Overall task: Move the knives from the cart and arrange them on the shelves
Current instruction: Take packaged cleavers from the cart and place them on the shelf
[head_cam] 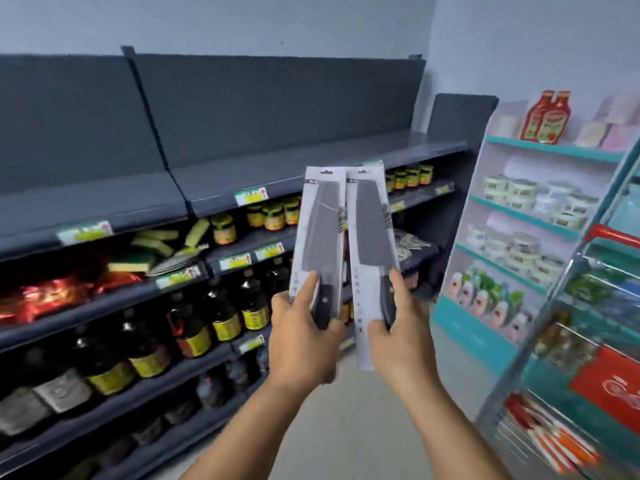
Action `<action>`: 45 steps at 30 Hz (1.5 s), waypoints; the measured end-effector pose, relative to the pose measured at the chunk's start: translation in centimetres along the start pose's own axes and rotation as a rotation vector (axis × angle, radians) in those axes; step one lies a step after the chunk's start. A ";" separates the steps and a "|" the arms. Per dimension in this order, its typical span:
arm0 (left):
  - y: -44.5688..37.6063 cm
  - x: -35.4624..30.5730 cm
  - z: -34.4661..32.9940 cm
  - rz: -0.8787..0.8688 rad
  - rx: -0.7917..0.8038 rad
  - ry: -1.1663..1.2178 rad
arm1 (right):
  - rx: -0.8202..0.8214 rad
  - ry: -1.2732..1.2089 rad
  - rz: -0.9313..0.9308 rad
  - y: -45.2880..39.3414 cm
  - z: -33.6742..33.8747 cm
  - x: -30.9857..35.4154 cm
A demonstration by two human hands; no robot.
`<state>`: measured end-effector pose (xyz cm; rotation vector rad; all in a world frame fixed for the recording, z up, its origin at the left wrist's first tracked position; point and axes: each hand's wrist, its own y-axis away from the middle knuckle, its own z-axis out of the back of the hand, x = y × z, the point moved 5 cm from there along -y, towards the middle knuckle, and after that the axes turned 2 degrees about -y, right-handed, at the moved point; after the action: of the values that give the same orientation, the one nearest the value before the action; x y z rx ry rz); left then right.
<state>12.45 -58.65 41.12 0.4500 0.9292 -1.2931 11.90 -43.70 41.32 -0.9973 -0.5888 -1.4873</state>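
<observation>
While each hand, left [301,337] and right [398,341], grips a stiff, white-carded, black-handled cleaver [320,244] [374,244], handles seem safest

We hold two carded cleavers upright before the dark shelves [311,157], our left hand [304,337] gripping the left cleaver [320,233] by its handle, our right hand [403,337] gripping the right cleaver [374,237], their cards touching, the wire cart [568,341] at right.
</observation>
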 end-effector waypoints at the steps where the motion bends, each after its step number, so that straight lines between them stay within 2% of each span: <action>1: -0.5 1.2 2.5 0.015 -0.034 -0.005 | 0.031 -0.012 0.024 0.2 -1.9 1.9; 10: -2.5 12.8 24.2 0.185 -0.263 -0.054 | 0.317 -0.092 0.160 4.1 -19.1 17.7; 18: -1.8 21.3 38.7 0.337 -0.436 -0.052 | 0.532 -0.132 0.263 8.9 -31.8 28.9; 30: -4.4 30.5 51.7 0.542 -0.690 -0.112 | 0.804 -0.115 0.436 9.9 -48.0 39.7; 40: -10.1 36.8 60.4 0.755 -0.802 -0.239 | 1.022 -0.179 0.522 7.8 -61.2 47.4; 45: -11.6 39.6 64.3 0.835 -0.793 -0.287 | 1.077 -0.200 0.507 8.7 -66.4 50.0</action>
<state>22.54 -133.96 49.40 -0.0044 0.7960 -0.1709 6.59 -126.80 48.40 -0.3712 -1.0279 -0.4609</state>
